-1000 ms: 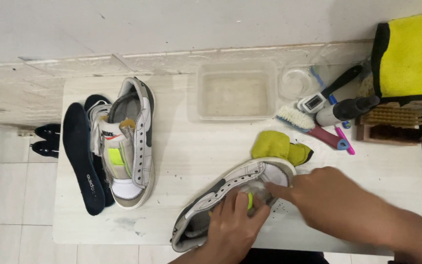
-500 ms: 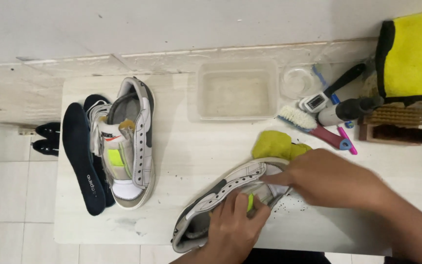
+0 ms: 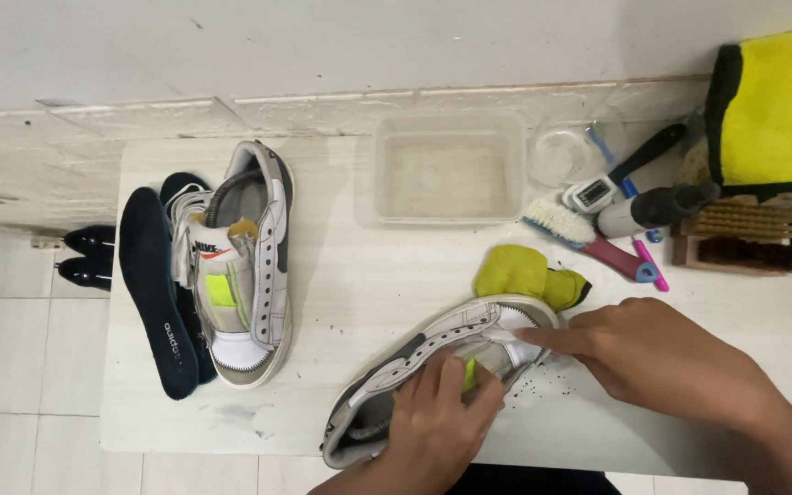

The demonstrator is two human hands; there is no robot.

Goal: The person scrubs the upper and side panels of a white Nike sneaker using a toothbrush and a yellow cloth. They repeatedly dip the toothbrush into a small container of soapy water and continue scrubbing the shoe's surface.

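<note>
A pale, wood-grained table top [image 3: 341,275] set against a tiled wall carries a white sneaker [image 3: 242,266] at its left beside two dark insoles [image 3: 150,293], and a second white sneaker [image 3: 433,362] lying tilted near the front edge, with dark crumbs scattered on the surface at its toe. A crumpled yellow-green cloth [image 3: 524,273] lies just behind that toe. Along the back stand a clear rectangular tub [image 3: 448,170] and a small clear bowl [image 3: 561,154], and to the right a white-bristled brush with a red handle [image 3: 588,236] among other brushes and tools.

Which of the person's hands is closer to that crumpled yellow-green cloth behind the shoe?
Right. The right hand lies just in front of the cloth, near the shoe's toe; the left hand grips mid-shoe, farther off.
</note>
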